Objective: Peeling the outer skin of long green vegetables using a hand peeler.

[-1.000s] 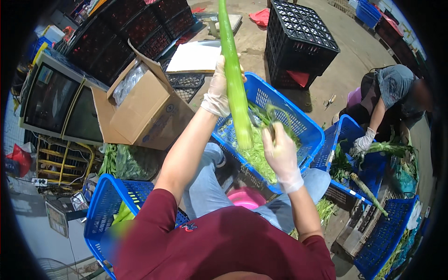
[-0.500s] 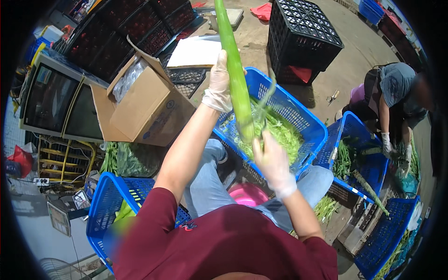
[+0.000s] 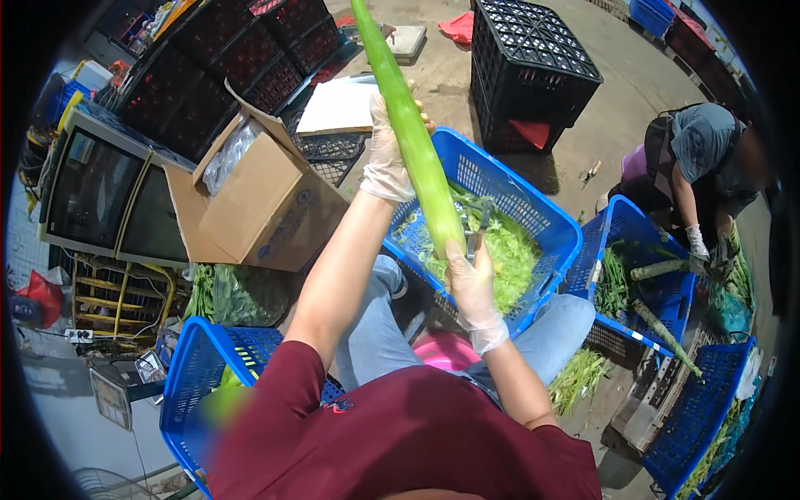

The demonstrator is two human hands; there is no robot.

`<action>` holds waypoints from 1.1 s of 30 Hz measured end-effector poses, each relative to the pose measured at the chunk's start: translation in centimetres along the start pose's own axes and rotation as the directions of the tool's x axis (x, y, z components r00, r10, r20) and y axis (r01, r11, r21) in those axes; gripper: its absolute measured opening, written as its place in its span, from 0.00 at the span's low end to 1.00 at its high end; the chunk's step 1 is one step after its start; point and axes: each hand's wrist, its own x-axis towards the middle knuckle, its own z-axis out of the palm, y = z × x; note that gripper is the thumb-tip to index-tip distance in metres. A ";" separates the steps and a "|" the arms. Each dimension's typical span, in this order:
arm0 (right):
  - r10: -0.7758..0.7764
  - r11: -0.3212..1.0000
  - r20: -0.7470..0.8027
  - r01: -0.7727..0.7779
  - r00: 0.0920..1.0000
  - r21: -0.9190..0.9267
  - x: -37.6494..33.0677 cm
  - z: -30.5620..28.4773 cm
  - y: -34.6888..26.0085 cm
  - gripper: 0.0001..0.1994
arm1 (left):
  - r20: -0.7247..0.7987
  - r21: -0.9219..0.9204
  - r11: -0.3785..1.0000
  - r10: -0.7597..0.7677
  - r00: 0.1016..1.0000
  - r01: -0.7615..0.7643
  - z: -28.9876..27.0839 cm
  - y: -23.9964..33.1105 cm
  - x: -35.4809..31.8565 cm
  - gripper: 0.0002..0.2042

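A long peeled green celtuce stem (image 3: 414,137) slants up and away before me. My left hand (image 3: 388,158), in a thin clear glove, is wrapped round its middle. At the stem's thick near end is my gloved right hand (image 3: 475,287), closed on a peeler (image 3: 473,236) whose metal head lies beside the stem. Its fingers also touch that end. Below them stands a blue plastic basket (image 3: 546,283) with pale green peelings (image 3: 510,258) in it.
A pink basin (image 3: 447,350) sits between my legs. Blue basket (image 3: 221,333) at left; another with stems (image 3: 621,217) at right, where a co-worker (image 3: 704,158) bends over greens. Beyond are an open cardboard box (image 3: 258,200) and stacked black crates (image 3: 533,75).
The peeler, blurred and trailing a strip of peel before, is now still by the stem's near end. The long strip no longer hangs from it. My left hand still grips the stem.
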 end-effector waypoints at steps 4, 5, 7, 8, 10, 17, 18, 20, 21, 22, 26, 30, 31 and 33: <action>-0.199 0.978 -0.073 0.194 0.977 -0.075 1.0 0.9 1.1 0.16 | -0.058 0.224 0.973 -0.052 0.997 0.064 0.2 -0.8 -0.9 0.29; -0.257 0.963 -0.094 0.246 0.962 -0.108 1.2 1.0 1.3 0.16 | -0.049 0.321 0.944 -0.060 0.997 0.073 0.2 -1.2 -1.1 0.29; -0.307 0.944 -0.073 0.294 0.949 -0.152 1.4 0.9 1.4 0.17 | -0.047 0.269 0.956 -0.109 0.993 0.118 0.1 -1.7 -1.5 0.29; -0.353 0.923 -0.066 0.335 0.933 -0.191 1.4 0.8 1.4 0.17 | -0.045 0.228 0.958 -0.169 0.985 0.175 0.0 -1.7 -1.6 0.29; -0.326 0.901 -0.024 0.303 0.945 -0.310 1.3 0.5 0.9 0.17 | -0.023 0.225 0.961 -0.161 0.987 0.162 -0.2 -1.4 -1.6 0.30; -0.607 0.550 0.088 0.498 0.790 -0.670 4.3 -0.4 -5.2 0.13 | 0.090 0.152 0.967 -0.219 0.972 0.204 0.0 -0.8 -1.7 0.29; -0.666 0.478 0.110 0.536 0.737 -0.696 5.3 -0.3 -6.4 0.12 | 0.098 0.182 0.964 -0.216 0.972 0.196 0.2 -0.8 -1.9 0.28; -0.697 0.354 0.171 0.541 0.696 -0.763 6.6 0.1 -8.9 0.12 | 0.107 0.231 0.958 -0.201 0.974 0.173 0.6 -1.0 -2.2 0.29; -0.709 0.338 0.175 0.547 0.683 -0.766 7.3 0.5 -10.0 0.12 | 0.039 0.227 0.946 -0.246 0.968 0.231 0.7 -1.3 -2.6 0.29; -0.715 0.305 0.179 0.533 0.676 -0.789 7.9 1.0 -11.2 0.14 | -0.011 0.225 0.935 -0.278 0.960 0.274 1.0 -1.6 -3.0 0.30; -0.706 0.263 0.144 0.445 0.693 -0.856 10.2 3.0 -15.2 0.13 | 0.045 0.350 0.922 -0.192 0.980 0.165 1.9 -1.9 -3.5 0.29; -0.711 0.228 0.133 0.406 0.690 -0.885 12.3 3.6 -16.8 0.15 | 0.125 0.415 0.899 -0.207 0.970 0.138 2.6 -1.9 -4.0 0.27; -0.735 0.150 0.158 0.386 0.659 -0.910 12.4 3.7 -16.4 0.16 | 0.120 0.415 0.898 -0.214 0.969 0.147 2.7 -2.0 -4.0 0.27; -0.696 0.158 0.150 0.353 0.702 -0.922 11.5 3.6 -14.5 0.15 | 0.102 0.407 0.912 -0.107 0.989 0.057 2.5 -2.1 -4.0 0.26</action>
